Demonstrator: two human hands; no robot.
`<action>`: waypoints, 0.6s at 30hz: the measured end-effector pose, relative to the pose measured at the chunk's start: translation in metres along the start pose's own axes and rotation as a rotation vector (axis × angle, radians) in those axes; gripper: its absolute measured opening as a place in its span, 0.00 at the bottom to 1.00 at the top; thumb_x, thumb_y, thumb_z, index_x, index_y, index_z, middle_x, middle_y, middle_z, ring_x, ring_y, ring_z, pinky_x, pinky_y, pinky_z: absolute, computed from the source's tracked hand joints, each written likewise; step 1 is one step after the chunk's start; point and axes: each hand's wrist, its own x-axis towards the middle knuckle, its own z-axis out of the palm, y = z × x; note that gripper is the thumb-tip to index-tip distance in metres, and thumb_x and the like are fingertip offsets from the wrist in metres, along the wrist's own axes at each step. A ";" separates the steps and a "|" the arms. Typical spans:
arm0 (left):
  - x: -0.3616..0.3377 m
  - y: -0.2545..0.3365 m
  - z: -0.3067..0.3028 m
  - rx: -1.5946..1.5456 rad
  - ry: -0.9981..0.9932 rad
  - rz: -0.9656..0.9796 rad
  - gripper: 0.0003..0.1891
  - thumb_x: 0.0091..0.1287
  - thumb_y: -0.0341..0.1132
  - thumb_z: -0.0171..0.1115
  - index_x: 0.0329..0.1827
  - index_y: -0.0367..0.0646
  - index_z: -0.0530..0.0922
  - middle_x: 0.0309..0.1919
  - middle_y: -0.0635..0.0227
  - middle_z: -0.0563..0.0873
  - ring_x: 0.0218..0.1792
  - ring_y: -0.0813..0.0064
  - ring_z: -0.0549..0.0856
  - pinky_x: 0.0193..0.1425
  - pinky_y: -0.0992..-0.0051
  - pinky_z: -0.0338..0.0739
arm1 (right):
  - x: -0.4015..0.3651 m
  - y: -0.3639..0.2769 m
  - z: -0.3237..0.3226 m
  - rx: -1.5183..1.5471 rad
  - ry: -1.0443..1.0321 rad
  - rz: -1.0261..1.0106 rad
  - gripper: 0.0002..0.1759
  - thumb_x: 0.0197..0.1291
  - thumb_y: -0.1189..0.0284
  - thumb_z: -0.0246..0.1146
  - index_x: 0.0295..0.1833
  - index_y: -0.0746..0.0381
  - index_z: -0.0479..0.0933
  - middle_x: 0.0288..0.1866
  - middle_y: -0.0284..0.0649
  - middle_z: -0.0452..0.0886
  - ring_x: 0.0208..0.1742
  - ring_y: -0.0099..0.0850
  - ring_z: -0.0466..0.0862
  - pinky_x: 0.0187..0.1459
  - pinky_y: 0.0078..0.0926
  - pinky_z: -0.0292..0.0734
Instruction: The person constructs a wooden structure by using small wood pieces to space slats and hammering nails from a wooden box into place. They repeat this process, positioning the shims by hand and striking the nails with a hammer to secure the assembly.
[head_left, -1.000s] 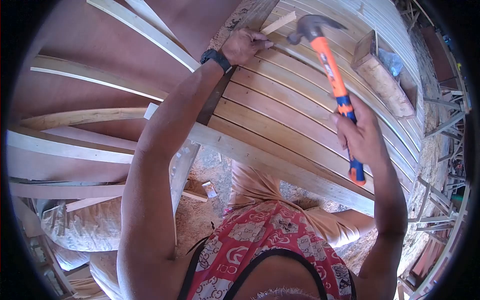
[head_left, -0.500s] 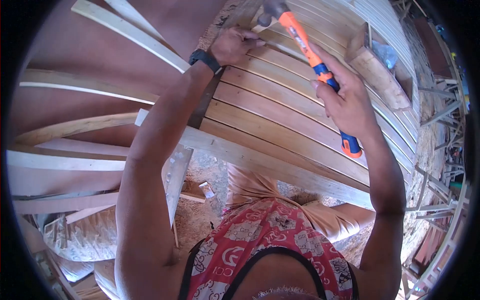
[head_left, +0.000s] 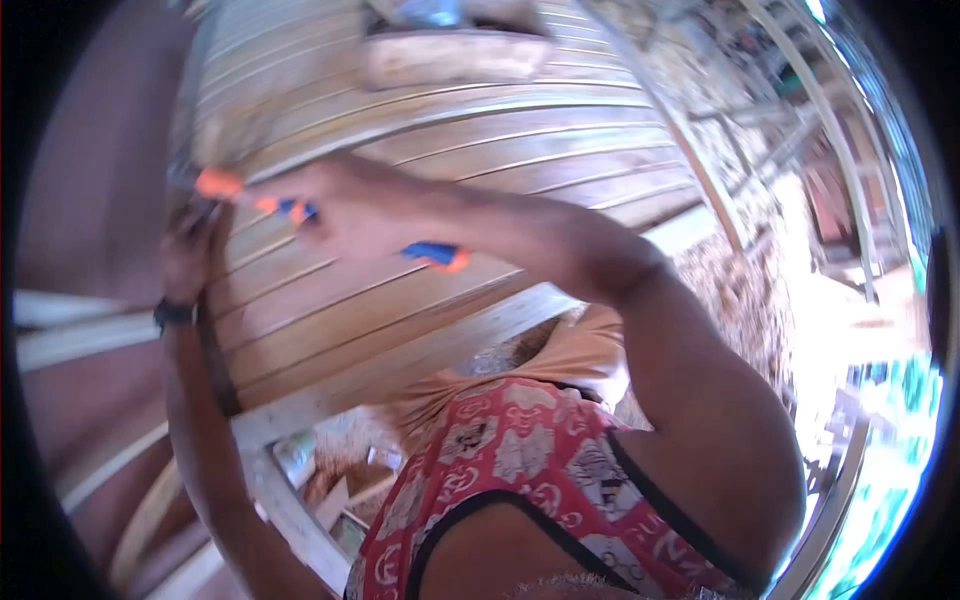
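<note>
Right hand (head_left: 350, 215) gripping hammer (head_left: 432, 252), head pointing toward 10 o'clock. Left hand (head_left: 190, 245) bracing there against slatted panel (head_left: 480, 150); its grip blurred, cannot tell. Many slats lying in place; nailing seemingly unfinished.

No text, label or number is legible.
</note>
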 end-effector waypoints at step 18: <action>0.003 0.028 -0.018 0.227 0.061 0.122 0.17 0.79 0.32 0.55 0.67 0.43 0.80 0.66 0.58 0.82 0.71 0.63 0.77 0.73 0.65 0.72 | -0.003 0.040 0.038 0.135 0.151 -0.103 0.39 0.56 0.69 0.69 0.76 0.54 0.70 0.34 0.48 0.85 0.34 0.44 0.88 0.41 0.43 0.83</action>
